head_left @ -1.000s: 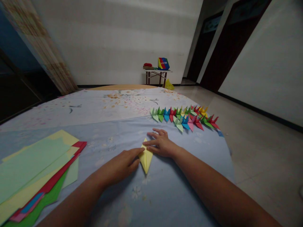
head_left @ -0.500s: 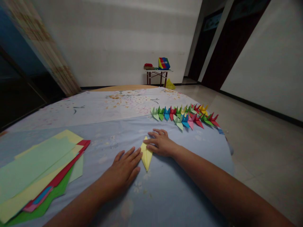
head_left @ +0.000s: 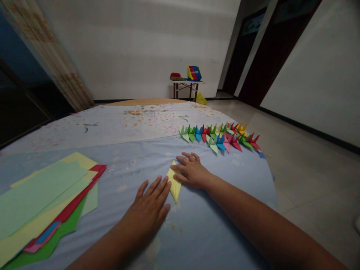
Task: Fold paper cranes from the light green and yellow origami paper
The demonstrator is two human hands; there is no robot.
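Note:
A yellow folded paper diamond [head_left: 175, 186] lies flat on the blue cloth, its long points facing away from and toward me. My left hand [head_left: 150, 204] rests flat with fingers spread, its fingertips on the paper's left edge. From the other side, my right hand [head_left: 192, 170] lays its thumb and index finger on the paper's upper right part, covering some of it. Its other fingers stretch out over the cloth. Neither hand grips the paper; both press it from above.
Several folded paper cranes [head_left: 221, 137] in many colours stand in rows at the table's right. Loose coloured paper sheets [head_left: 42, 191] overlap on the left. A floral cloth [head_left: 140, 116] covers the far part. Beyond stands a small table [head_left: 187, 82] with a colourful bag [head_left: 194, 73].
My left hand has slid slightly along the paper's left edge, its fingertips now a little over it. My right hand stays nearly still. The whole view has shifted slightly.

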